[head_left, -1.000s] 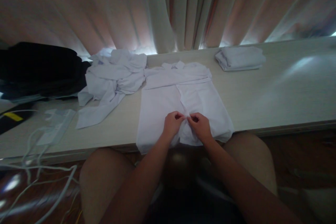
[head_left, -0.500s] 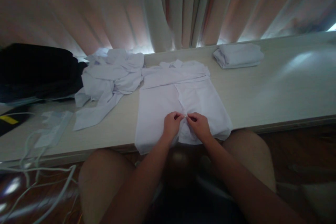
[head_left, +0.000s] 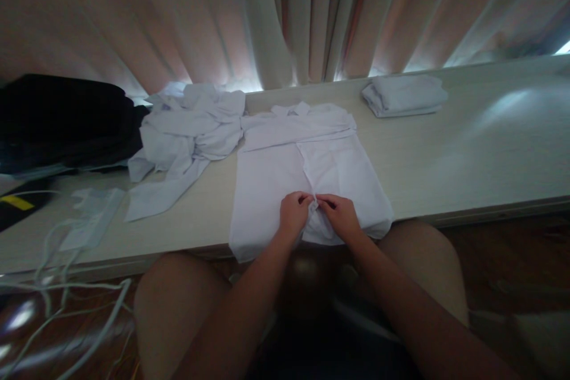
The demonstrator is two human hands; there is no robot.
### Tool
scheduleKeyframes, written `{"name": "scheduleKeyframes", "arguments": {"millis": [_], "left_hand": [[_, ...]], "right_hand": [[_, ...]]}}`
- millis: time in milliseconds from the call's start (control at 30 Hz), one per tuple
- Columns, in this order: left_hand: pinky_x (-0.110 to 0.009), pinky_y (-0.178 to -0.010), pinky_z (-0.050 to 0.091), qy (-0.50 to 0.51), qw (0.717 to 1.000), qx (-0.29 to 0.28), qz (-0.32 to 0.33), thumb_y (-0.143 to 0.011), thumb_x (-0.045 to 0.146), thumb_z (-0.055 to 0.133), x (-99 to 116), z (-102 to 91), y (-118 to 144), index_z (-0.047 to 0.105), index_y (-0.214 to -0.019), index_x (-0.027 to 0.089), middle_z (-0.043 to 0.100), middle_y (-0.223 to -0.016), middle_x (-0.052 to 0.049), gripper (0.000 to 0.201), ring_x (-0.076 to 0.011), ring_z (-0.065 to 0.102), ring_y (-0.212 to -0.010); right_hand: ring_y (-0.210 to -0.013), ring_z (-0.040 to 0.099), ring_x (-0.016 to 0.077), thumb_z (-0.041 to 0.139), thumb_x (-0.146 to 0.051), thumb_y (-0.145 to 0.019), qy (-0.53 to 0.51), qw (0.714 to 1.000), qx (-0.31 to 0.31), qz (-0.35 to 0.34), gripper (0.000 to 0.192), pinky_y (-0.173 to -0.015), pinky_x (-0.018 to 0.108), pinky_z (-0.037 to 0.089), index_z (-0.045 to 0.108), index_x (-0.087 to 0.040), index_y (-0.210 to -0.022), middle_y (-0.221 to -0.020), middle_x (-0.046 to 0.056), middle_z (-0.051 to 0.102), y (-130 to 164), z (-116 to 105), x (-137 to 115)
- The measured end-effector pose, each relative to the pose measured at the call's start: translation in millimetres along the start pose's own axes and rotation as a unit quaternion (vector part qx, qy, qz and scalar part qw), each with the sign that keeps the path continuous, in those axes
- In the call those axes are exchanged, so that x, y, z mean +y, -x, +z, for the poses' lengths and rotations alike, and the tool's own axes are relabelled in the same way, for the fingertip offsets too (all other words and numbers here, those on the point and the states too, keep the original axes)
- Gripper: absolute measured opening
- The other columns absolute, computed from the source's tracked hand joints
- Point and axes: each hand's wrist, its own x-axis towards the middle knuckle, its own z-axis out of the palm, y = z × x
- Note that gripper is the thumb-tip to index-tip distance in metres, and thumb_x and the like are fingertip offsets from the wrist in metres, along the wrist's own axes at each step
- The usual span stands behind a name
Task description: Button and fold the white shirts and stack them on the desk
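A white shirt (head_left: 271, 181) lies front up before me, its sleeves laid across the chest and its collar at the far end. Its lower hem hangs a little over the near table edge. My left hand (head_left: 294, 211) pinches the front opening near the bottom. From the other side my right hand (head_left: 339, 214) pinches the same spot, fingertips almost touching the left ones. A small bunch of cloth rises between them; any button there is hidden by the fingers.
On the pale table (head_left: 472, 148), a folded white garment (head_left: 405, 95) lies at the back right. Left of the shirt is a crumpled white garment (head_left: 187, 124). Farther left are a black bag-like bundle (head_left: 62, 122) and a white power strip (head_left: 93, 219) with cables. Curtains (head_left: 178, 18) hang behind.
My fingertips have drawn slightly closer together and shifted on the placket, and the cloth between them is bunched more. The other things have stayed put.
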Motion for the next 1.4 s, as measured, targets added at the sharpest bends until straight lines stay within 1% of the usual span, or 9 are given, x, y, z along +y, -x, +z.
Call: {"name": "scheduleKeyframes", "arguments": {"millis": [233, 333, 400, 467, 567, 767, 967, 1233, 1400], "left_hand": [[-0.027, -0.071, 0.044, -0.007, 1.000, -0.021, 0.001, -0.086, 0.023, 0.059, 4, -5.0, 0, 0.078, -0.080, 0.017, 0.076, -0.081, -0.007, 0.021, -0.0185, 0.065, -0.076], [-0.027, -0.066, 0.042, -0.014, 1.000, -0.024, -0.002, -0.090, 0.031, 0.053, 4, -6.3, 0, 0.077, -0.075, 0.015, 0.073, -0.073, -0.006, 0.032, -0.0181, 0.063, -0.070], [-0.027, -0.065, 0.041, -0.012, 0.999, -0.031, 0.000, -0.090, 0.036, 0.054, 3, -6.7, -1, 0.078, -0.077, 0.014, 0.073, -0.072, -0.006, 0.035, -0.0177, 0.062, -0.069], [-0.026, -0.065, 0.041, -0.012, 0.999, -0.038, 0.002, -0.087, 0.035, 0.057, 3, -7.2, -2, 0.078, -0.079, 0.014, 0.073, -0.073, -0.005, 0.031, -0.0172, 0.062, -0.069], [-0.027, -0.063, 0.038, -0.020, 0.999, -0.041, 0.000, -0.085, 0.030, 0.058, 2, -8.5, -3, 0.076, -0.071, 0.014, 0.070, -0.067, -0.005, 0.028, -0.0166, 0.058, -0.064], [-0.026, -0.064, 0.037, -0.023, 0.999, -0.040, 0.002, -0.086, 0.025, 0.056, 3, -10.1, -3, 0.074, -0.068, 0.015, 0.069, -0.068, -0.004, 0.027, -0.0154, 0.058, -0.065], [-0.026, -0.062, 0.035, -0.033, 0.999, -0.032, 0.004, -0.086, 0.024, 0.057, 5, -9.8, -2, 0.071, -0.066, 0.016, 0.069, -0.067, -0.003, 0.026, -0.0151, 0.057, -0.064], [-0.027, -0.064, 0.036, -0.040, 0.999, -0.019, 0.006, -0.087, 0.025, 0.058, 2, -9.1, 1, 0.070, -0.069, 0.016, 0.069, -0.070, -0.004, 0.023, -0.0160, 0.058, -0.066], [-0.028, -0.067, 0.038, -0.040, 0.999, -0.013, 0.001, -0.088, 0.026, 0.058, -3, -9.6, 2, 0.071, -0.073, 0.016, 0.071, -0.075, -0.006, 0.022, -0.0168, 0.059, -0.070]], "right_hand": [[-0.090, 0.071, 0.0223, 0.066, -0.027, -0.083, 0.019, 1.000, 0.003, -0.014, 0.015, -0.088, 0.037, 0.053, 0.078, -0.023, -0.092, -0.096, 0.005, 0.077, -3, 3, -3], [-0.089, 0.070, 0.0232, 0.067, -0.026, -0.082, 0.028, 0.999, 0.012, -0.012, 0.013, -0.087, 0.037, 0.052, 0.077, -0.021, -0.089, -0.094, 0.007, 0.077, -4, 6, -4], [-0.087, 0.070, 0.0230, 0.067, -0.026, -0.082, 0.030, 0.999, 0.015, -0.011, 0.012, -0.085, 0.037, 0.052, 0.076, -0.021, -0.087, -0.092, 0.007, 0.076, -3, 9, -4], [-0.083, 0.069, 0.0220, 0.066, -0.027, -0.083, 0.032, 0.999, 0.018, -0.008, 0.012, -0.082, 0.035, 0.053, 0.075, -0.021, -0.087, -0.090, 0.006, 0.076, -3, 11, -4], [-0.080, 0.069, 0.0210, 0.067, -0.029, -0.082, 0.021, 1.000, 0.017, 0.005, 0.013, -0.079, 0.034, 0.053, 0.074, -0.021, -0.090, -0.087, 0.005, 0.075, -2, 12, -2], [-0.083, 0.069, 0.0199, 0.064, -0.030, -0.082, -0.028, 0.999, 0.002, 0.030, 0.016, -0.081, 0.033, 0.052, 0.074, -0.021, -0.092, -0.090, 0.004, 0.076, -3, 7, -4], [-0.078, 0.068, 0.0201, 0.063, -0.031, -0.081, -0.034, 0.999, -0.002, 0.039, 0.015, -0.077, 0.034, 0.052, 0.073, -0.020, -0.085, -0.083, 0.004, 0.075, -7, 5, -11], [-0.079, 0.069, 0.0199, 0.065, -0.031, -0.080, -0.050, 0.997, -0.035, 0.037, 0.015, -0.077, 0.033, 0.052, 0.074, -0.020, -0.084, -0.084, 0.004, 0.076, -13, 4, -10], [-0.076, 0.069, 0.0202, 0.065, -0.029, -0.078, -0.038, 0.997, -0.038, 0.049, 0.014, -0.074, 0.033, 0.053, 0.075, -0.020, -0.082, -0.081, 0.004, 0.076, -16, 7, -9]]}}
